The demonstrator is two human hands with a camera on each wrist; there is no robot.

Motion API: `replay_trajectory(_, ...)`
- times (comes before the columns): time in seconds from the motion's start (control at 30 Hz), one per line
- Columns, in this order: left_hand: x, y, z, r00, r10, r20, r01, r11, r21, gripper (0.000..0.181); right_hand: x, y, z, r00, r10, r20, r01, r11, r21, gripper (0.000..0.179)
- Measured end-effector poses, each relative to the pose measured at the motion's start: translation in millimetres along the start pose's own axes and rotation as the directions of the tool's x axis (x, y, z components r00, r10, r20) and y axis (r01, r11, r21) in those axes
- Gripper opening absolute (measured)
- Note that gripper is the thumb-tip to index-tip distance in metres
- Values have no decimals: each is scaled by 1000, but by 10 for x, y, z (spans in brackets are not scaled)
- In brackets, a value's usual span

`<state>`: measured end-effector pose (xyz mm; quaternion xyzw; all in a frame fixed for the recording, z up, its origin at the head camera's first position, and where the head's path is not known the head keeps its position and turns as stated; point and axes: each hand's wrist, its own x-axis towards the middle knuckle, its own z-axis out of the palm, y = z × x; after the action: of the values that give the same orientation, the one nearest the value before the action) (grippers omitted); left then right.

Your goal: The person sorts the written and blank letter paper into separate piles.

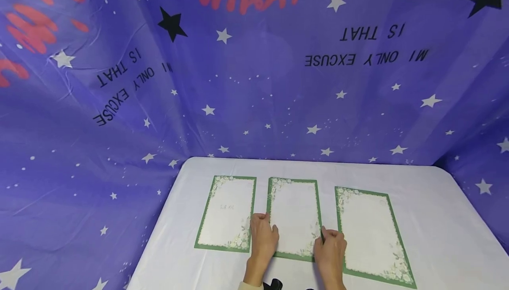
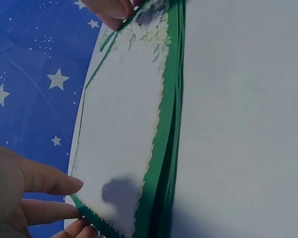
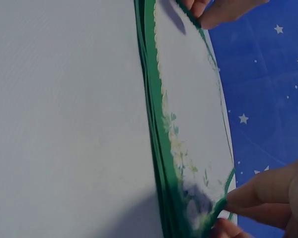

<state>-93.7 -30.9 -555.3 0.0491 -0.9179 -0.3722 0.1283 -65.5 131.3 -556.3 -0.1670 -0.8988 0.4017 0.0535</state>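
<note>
White table (image 1: 167, 263): middle paper stack (image 1: 295, 215), green-bordered, blank-centred, pale flowers at corners; both hands (image 1: 264, 239) (image 1: 331, 251) pinch opposite edges.

Sheets (image 1: 294, 219): white ctrs, green borders, pale florals at 11 & 5 o'clock. Table (image 1: 175, 237): plain white. Backdrop (image 1: 258, 73) at 12: purple-blue w/ white stars (some black, too), red & blk lettering.
</note>
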Motion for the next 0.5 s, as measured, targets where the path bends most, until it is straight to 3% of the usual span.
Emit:
replay_trajectory(0.2,-24,-22,-34,999,-36,29,40,989,-143,30,-20,19,-7,999,-1,-49,3,999,45,40)
replay_trajectory(0.4,4,-41,-62,999,-30,36,40,947,-319,27,-9,12,-25,993,-7,-116,19,995,101,40)
replay_trajectory(0.5,26,-40,-72,995,-51,80,77,924,-373,30,5,-3,-32,989,-17,-149,35,992,120,40)
